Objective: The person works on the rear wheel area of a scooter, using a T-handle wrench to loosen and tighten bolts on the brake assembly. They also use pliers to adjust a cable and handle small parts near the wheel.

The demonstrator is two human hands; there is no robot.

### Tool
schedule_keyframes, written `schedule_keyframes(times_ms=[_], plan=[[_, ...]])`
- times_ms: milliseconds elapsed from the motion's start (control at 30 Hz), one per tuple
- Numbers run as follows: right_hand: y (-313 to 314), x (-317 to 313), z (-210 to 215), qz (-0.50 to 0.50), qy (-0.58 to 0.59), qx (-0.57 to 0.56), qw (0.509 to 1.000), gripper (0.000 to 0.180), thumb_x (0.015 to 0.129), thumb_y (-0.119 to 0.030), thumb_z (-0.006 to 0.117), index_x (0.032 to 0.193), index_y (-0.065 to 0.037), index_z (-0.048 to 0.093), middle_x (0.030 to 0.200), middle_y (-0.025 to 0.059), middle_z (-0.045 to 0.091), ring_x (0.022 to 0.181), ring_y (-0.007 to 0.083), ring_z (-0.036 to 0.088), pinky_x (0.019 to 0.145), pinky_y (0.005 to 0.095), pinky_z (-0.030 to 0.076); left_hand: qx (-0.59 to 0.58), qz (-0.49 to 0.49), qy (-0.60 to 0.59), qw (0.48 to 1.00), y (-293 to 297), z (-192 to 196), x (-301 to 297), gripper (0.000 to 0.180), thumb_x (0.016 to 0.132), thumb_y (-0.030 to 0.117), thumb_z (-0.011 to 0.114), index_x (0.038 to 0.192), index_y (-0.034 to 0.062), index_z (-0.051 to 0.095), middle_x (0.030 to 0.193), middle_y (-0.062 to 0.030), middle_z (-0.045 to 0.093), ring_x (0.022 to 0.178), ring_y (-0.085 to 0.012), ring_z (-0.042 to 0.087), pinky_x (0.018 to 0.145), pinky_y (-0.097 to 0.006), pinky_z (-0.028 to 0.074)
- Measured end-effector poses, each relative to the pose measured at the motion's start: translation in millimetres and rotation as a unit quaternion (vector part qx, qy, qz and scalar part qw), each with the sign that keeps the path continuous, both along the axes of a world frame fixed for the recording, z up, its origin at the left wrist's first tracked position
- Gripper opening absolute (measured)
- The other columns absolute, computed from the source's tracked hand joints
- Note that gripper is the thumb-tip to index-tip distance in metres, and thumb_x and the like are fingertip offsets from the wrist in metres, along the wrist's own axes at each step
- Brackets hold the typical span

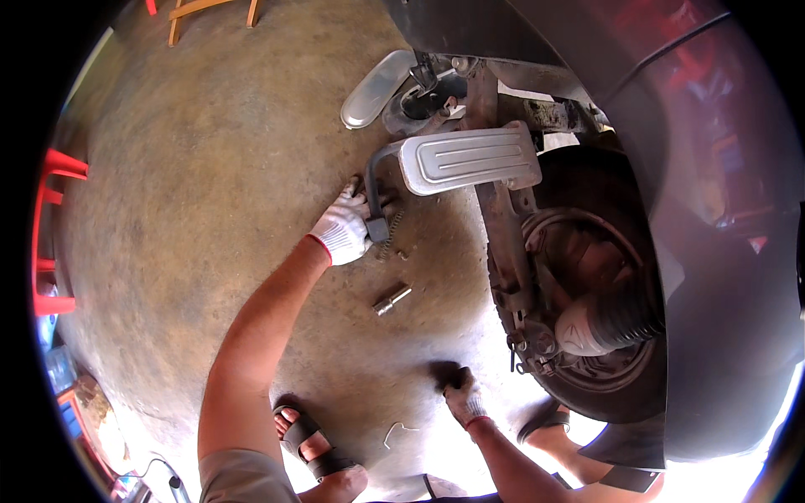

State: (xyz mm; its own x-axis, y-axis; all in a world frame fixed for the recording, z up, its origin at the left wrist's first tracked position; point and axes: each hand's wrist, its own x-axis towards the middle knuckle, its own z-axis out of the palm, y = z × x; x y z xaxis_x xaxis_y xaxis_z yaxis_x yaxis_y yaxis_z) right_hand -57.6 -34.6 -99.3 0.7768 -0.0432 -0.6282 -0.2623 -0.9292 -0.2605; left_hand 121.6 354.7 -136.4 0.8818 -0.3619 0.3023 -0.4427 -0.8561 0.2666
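A vehicle (729,277) stands right of the silver pedal (470,159), its wheel (620,394) lower right. The gloved hands are apart: the left hand (342,225) by the pedal's bar (374,184), grip unclear; the right hand (466,401) curled well below the pedal, contents hidden. Also below: spring (392,236), then socket (386,305).

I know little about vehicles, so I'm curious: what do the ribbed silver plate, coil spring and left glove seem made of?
Ribbed silver plate: probably metal, perhaps aluminium, satin finish, judging by its dull sheen and raised ridges; painted plastic remains possible.
Coil spring: likely steel wire, darkened, going by its thin turns.
Left glove: knitted fabric, matt white, perhaps cotton, from its ribbed cuff.
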Motion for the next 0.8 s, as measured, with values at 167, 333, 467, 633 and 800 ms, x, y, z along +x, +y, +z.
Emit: schedule_keyframes(times_ms=[167, 333, 467, 633, 800], plan=[[7, 5, 11, 0.015, 0.006, -0.026, 1.0, 0.035, 0.083, -0.031, 0.059, 0.111, -0.009, 0.06, 0.106, 0.0232, 0.067, 0.101, 0.0427, 0.063, 0.088, 0.0491, 0.049, 0.124, -0.017, 0.15, 0.981, 4, 21, -25, 0.047, 0.087, 0.033, 0.059, 0.128, 0.0096, 0.058, 0.132, -0.009, 0.056, 0.134, -0.0298, 0.041, 0.118, -0.052, 0.017], [-2, 0, -4, 0.01, -0.008, -0.009, 1.0, 0.037, 0.084, -0.032, 0.059, 0.112, -0.009, 0.06, 0.107, 0.0238, 0.066, 0.102, 0.0424, 0.062, 0.09, 0.0485, 0.049, 0.111, -0.023, 0.089, 0.99, 15, 23, -53, 0.05, 0.089, 0.035, 0.057, 0.13, 0.0056, 0.055, 0.135, -0.0137, 0.054, 0.135, -0.0317, 0.04, 0.118, -0.052, 0.019], [2, -1, -1, -0.002, -0.022, 0.004, 1.0, 0.038, 0.083, -0.031, 0.061, 0.113, -0.008, 0.06, 0.107, 0.0237, 0.067, 0.102, 0.0417, 0.063, 0.09, 0.0479, 0.049, 0.066, -0.032, 0.109, 0.991, 23, 34, -81, 0.052, 0.088, 0.032, 0.059, 0.134, 0.0098, 0.051, 0.143, -0.0121, 0.046, 0.14, -0.0305, 0.033, 0.119, -0.05, 0.02], [15, 8, 22, 0.021, 0.018, -0.042, 0.999, 0.04, 0.082, -0.03, 0.061, 0.115, -0.007, 0.059, 0.107, 0.0241, 0.067, 0.103, 0.0416, 0.063, 0.09, 0.0475, 0.049, -0.088, 0.061, 0.102, 0.989, 32, 39, -111, 0.051, 0.076, 0.002, 0.065, 0.125, 0.0074, 0.052, 0.126, -0.0138, 0.053, 0.114, -0.0359, 0.053, 0.097, -0.045, 0.045], [10, 5, 17, 0.025, 0.014, -0.052, 0.998, 0.042, 0.083, -0.032, 0.059, 0.117, -0.008, 0.059, 0.109, 0.0247, 0.066, 0.104, 0.042, 0.062, 0.091, 0.0482, 0.049, -0.072, 0.179, 0.067, 0.979, 20, 41, -75, 0.049, 0.078, 0.005, 0.06, 0.126, 0.0043, 0.051, 0.131, -0.0165, 0.05, 0.124, -0.0365, 0.047, 0.106, -0.046, 0.039]])
